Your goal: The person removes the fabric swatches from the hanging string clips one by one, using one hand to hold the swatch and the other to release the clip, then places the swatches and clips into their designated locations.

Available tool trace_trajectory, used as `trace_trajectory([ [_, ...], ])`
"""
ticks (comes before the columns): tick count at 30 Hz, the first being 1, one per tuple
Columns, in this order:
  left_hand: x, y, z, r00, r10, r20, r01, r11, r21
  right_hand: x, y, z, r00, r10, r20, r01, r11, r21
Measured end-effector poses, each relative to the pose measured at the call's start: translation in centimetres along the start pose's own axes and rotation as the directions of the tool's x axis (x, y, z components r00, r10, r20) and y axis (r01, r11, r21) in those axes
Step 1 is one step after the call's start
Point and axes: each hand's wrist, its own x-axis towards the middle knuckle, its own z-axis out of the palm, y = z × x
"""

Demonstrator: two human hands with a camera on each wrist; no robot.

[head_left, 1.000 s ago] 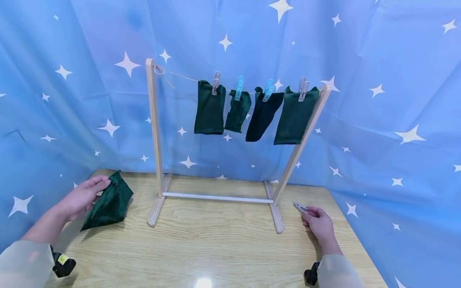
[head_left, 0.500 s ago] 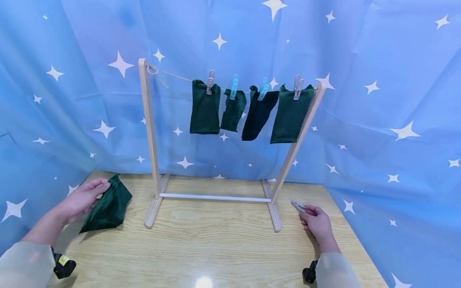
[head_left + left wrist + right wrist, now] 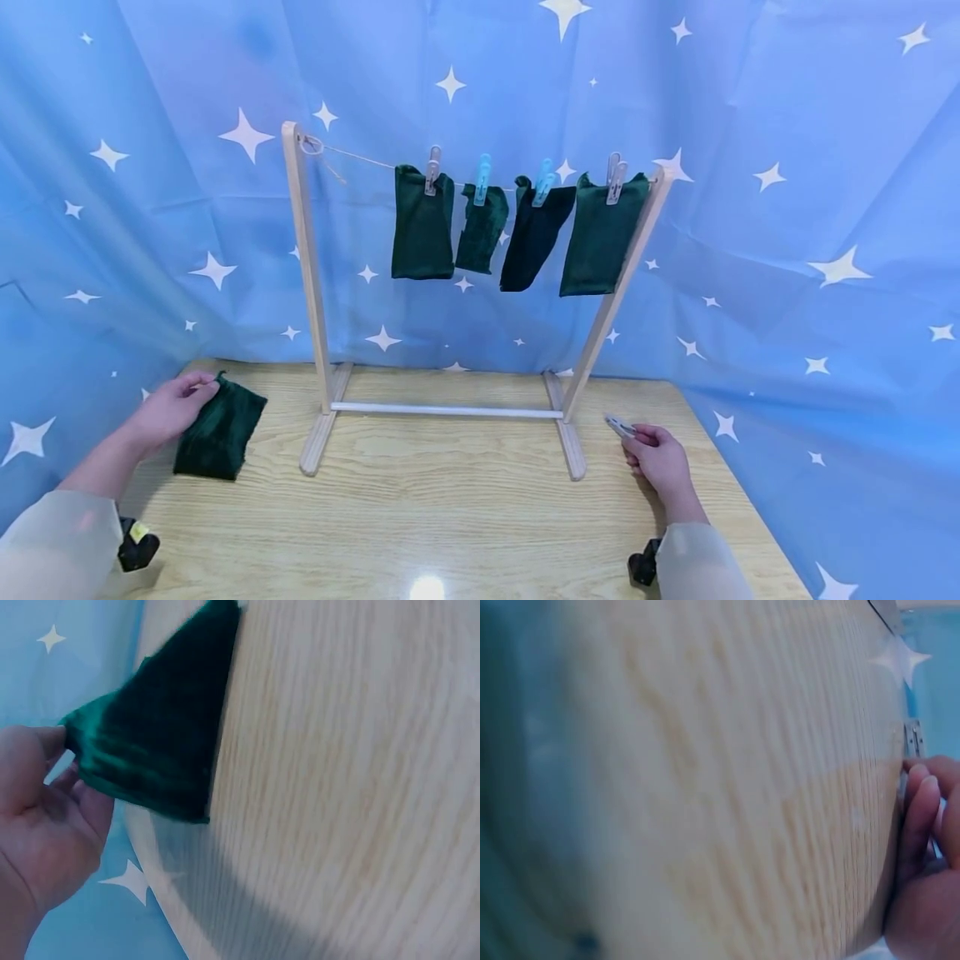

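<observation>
My left hand [image 3: 168, 410] pinches a dark green velvety cloth [image 3: 221, 429] by its upper corner, at the table's left side. In the left wrist view the cloth [image 3: 161, 724] hangs from between thumb and fingers, above the wood. My right hand [image 3: 660, 462] holds a pale grey clothespin [image 3: 621, 427] between thumb and fingers, low over the right of the table. The right wrist view shows only the clothespin's tip [image 3: 913, 739] past the fingers. Several green cloths, such as the leftmost one [image 3: 422, 229], hang on a string, each held by a clothespin.
A wooden rack stands at the table's back, with a left post [image 3: 309, 267], a right post [image 3: 618, 292] and a white bottom bar [image 3: 446, 410]. The string [image 3: 360, 157] runs between the posts. A blue star-patterned curtain [image 3: 750, 275] surrounds the wooden table [image 3: 450, 508].
The left hand has shifted slightly, and the green cloth has turned and hangs straighter. The right hand keeps its hold on the clothespin. The head view has shifted slightly.
</observation>
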Motion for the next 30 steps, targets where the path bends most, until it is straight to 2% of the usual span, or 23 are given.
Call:
trace_trajectory([
  [4, -0.1, -0.5, -0.2, 1.0, 0.004, 0.002, -0.004, 0.996, 0.091, -0.1, -0.2, 0.0, 1.0, 0.001, -0.005, -0.001, 1.0, 0.003],
  [9, -0.1, -1.0, -0.1, 0.998, 0.059, -0.025, -0.053, 0.977, 0.206, -0.2, -0.3, -0.1, 1.0, 0.001, -0.001, -0.001, 1.0, 0.008],
  [12, 0.0, -1.4, 0.0, 0.996, 0.083, -0.041, -0.071, 0.968, 0.241, -0.3, -0.3, -0.2, 1.0, 0.002, -0.001, -0.002, 1.0, 0.009],
  [15, -0.1, -1.6, -0.1, 0.995, 0.085, -0.042, -0.073, 0.967, 0.245, -0.3, -0.2, -0.2, 1.0, 0.003, 0.0, -0.003, 1.0, 0.01],
  [18, -0.3, -1.8, -0.2, 0.998, 0.066, -0.016, -0.061, 0.972, 0.228, -0.4, -0.3, -0.2, 1.0, 0.001, 0.005, -0.001, 1.0, 0.011],
  [23, -0.3, -2.4, -0.5, 0.995, 0.102, 0.018, -0.104, 0.969, 0.224, -0.4, -0.4, -0.1, 1.0, -0.001, 0.003, 0.001, 1.0, 0.016],
  [25, -0.4, -2.6, -0.6, 0.992, 0.123, 0.011, -0.122, 0.964, 0.236, -0.4, -0.4, -0.1, 1.0, 0.001, 0.002, -0.001, 1.0, 0.014],
  [30, -0.5, -3.1, -0.7, 0.993, 0.115, -0.008, -0.11, 0.963, 0.247, -0.4, -0.3, -0.1, 1.0, 0.0, 0.002, 0.0, 1.0, 0.011],
])
